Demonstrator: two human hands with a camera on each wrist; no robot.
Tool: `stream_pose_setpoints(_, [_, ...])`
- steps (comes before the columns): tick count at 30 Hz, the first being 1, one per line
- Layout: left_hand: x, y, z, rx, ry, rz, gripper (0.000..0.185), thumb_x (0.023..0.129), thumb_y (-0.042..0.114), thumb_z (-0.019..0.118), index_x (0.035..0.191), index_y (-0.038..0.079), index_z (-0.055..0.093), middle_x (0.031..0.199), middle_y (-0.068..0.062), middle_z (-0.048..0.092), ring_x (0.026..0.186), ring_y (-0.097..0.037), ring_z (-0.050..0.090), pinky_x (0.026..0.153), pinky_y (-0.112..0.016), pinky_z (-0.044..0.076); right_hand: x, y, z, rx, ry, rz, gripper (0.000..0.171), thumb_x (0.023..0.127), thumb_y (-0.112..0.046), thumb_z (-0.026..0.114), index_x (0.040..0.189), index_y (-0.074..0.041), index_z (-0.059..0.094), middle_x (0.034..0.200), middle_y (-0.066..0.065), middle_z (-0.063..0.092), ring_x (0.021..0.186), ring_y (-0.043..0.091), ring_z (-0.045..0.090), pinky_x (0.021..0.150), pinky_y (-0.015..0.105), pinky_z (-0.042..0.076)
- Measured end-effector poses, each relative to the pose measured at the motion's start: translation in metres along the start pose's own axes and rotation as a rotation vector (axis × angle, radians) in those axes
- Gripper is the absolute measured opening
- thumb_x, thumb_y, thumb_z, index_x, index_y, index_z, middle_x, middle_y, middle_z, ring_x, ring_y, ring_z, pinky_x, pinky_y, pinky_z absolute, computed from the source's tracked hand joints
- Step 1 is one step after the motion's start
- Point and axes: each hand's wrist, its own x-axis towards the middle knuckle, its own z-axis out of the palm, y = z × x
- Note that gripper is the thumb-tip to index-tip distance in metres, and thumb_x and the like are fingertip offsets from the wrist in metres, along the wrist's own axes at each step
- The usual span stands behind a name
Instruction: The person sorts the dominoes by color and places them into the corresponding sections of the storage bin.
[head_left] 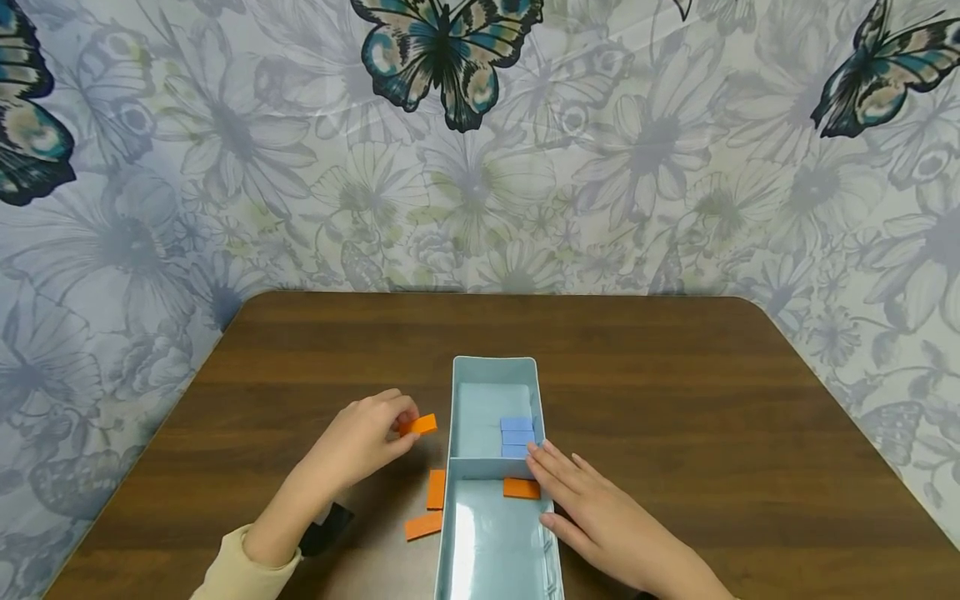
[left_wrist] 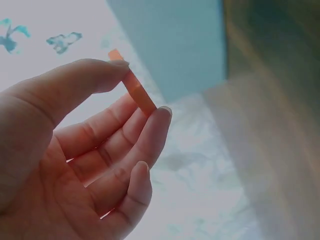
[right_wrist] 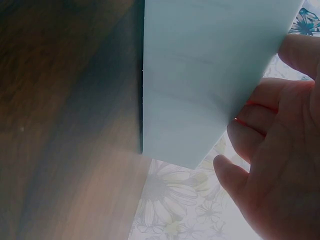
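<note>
A: From the head view, what do your hands have?
B: Your left hand point(head_left: 363, 440) pinches an orange tile point(head_left: 419, 426) above the worktop point(head_left: 675, 392), just left of the tray point(head_left: 459, 400). Your right hand point(head_left: 592, 508) lies flat, fingers straight, on the tray's right wall.

A: Left wrist?
B: Thumb and fingertip pinch the tile's edges.

A: Right wrist?
B: Relaxed fingers point(right_wrist: 245, 140) rest against the tray.

Four orange tiles point(head_left: 417, 425), three blue tiles point(head_left: 517, 437), one two-compartment tray point(head_left: 459, 392), two hands point(head_left: 360, 440).

Pale blue tray point(head_left: 491, 379), orange tiles point(head_left: 436, 488), blue tiles point(head_left: 517, 430), dark brown table point(head_left: 675, 400), butterfly-and-flower wallpaper point(head_left: 525, 167).
</note>
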Motion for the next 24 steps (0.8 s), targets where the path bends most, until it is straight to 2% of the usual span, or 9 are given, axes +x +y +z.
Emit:
stream_pose_setpoints(3, [-0.001,0.011,-0.006,-0.012,0.026,0.050,0.016,0.076,0.012,0.076,0.086,0.011,0.064,0.078,0.009,0.051,0.064,-0.008,0.050,0.057,-0.021,0.044,0.000,0.000,-0.001,0.014,-0.013,0.011,0.055,0.099,-0.032,0.048,0.145,-0.007,0.032,0.152,0.003,0.024,0.137,0.020,0.019,0.108,0.028,0.009])
stream_pose_setpoints(5, [-0.001,0.020,-0.009,-0.014,0.037,0.089,0.016,0.076,0.012,0.075,0.087,0.011,0.064,0.079,0.009,0.051,0.066,-0.009,0.052,0.058,-0.020,0.045,0.000,0.001,-0.001,0.018,-0.023,0.020,0.055,0.099,-0.033,0.047,0.146,-0.007,0.032,0.152,0.002,0.023,0.137,0.019,0.018,0.108,0.032,0.014])
stream_pose_setpoints(9, [-0.001,0.038,-0.013,-0.019,0.029,0.157,0.015,0.077,0.013,0.075,0.088,0.011,0.065,0.080,0.008,0.052,0.068,-0.009,0.053,0.061,-0.021,0.046,0.000,0.001,-0.001,0.014,-0.031,0.026,0.055,0.099,-0.034,0.046,0.145,-0.007,0.032,0.152,0.002,0.023,0.138,0.019,0.017,0.104,0.043,0.024])
stream_pose_setpoints(13, [-0.001,0.054,-0.012,0.003,0.011,0.216,0.015,0.078,0.016,0.075,0.089,0.011,0.065,0.082,0.008,0.054,0.068,-0.007,0.052,0.064,-0.024,0.047,0.000,0.001,-0.001,0.009,-0.032,0.027,0.055,0.099,-0.034,0.046,0.145,-0.007,0.033,0.152,0.000,0.021,0.138,0.019,0.017,0.103,0.045,0.026])
stream_pose_setpoints(19, [0.001,0.078,0.001,0.054,-0.050,0.326,0.016,0.077,0.020,0.077,0.087,0.011,0.066,0.081,0.006,0.057,0.062,-0.005,0.050,0.065,-0.024,0.046,0.001,0.001,-0.002,0.023,-0.037,0.031,0.055,0.099,-0.033,0.047,0.145,-0.006,0.034,0.151,0.003,0.024,0.137,0.019,0.018,0.101,0.048,0.027])
stream_pose_setpoints(24, [0.002,0.092,0.018,0.135,-0.127,0.362,0.016,0.078,0.020,0.077,0.084,0.011,0.066,0.076,0.007,0.053,0.057,-0.003,0.048,0.058,-0.016,0.044,0.001,0.001,-0.001,0.021,-0.034,0.026,0.055,0.099,-0.034,0.046,0.144,-0.006,0.035,0.152,0.002,0.023,0.137,0.019,0.018,0.101,0.048,0.027])
